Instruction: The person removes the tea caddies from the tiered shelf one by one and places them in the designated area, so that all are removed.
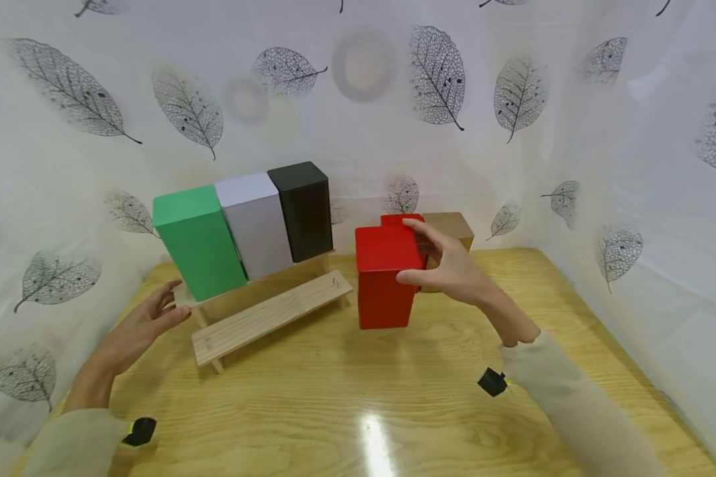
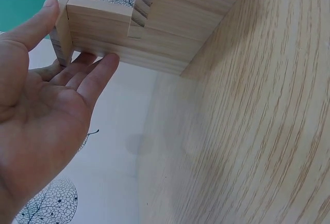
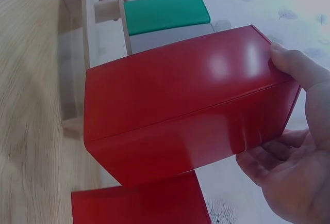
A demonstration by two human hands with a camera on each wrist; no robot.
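My right hand (image 1: 452, 268) holds a red box (image 1: 388, 278) near its top, thumb on one side and fingers on the opposite side. In the right wrist view the red box (image 3: 191, 100) appears tilted. A two-step wooden rack (image 1: 274, 311) stands at the left of the table. On its upper step are a green box (image 1: 199, 245), a white box (image 1: 258, 228) and a black box (image 1: 303, 212), side by side. My left hand (image 1: 140, 331) grips the left end of that step. The left wrist view shows its thumb at the plank's edge (image 2: 63, 33) and its fingers underneath.
Behind the held box stand a second red box (image 1: 401, 219) and a brown box (image 1: 450, 225), partly hidden by my right hand. White leaf-print sheeting (image 1: 358, 132) surrounds the wooden table (image 1: 310, 404) at the back and sides. Small black pieces (image 1: 492, 382) show near both sleeves.
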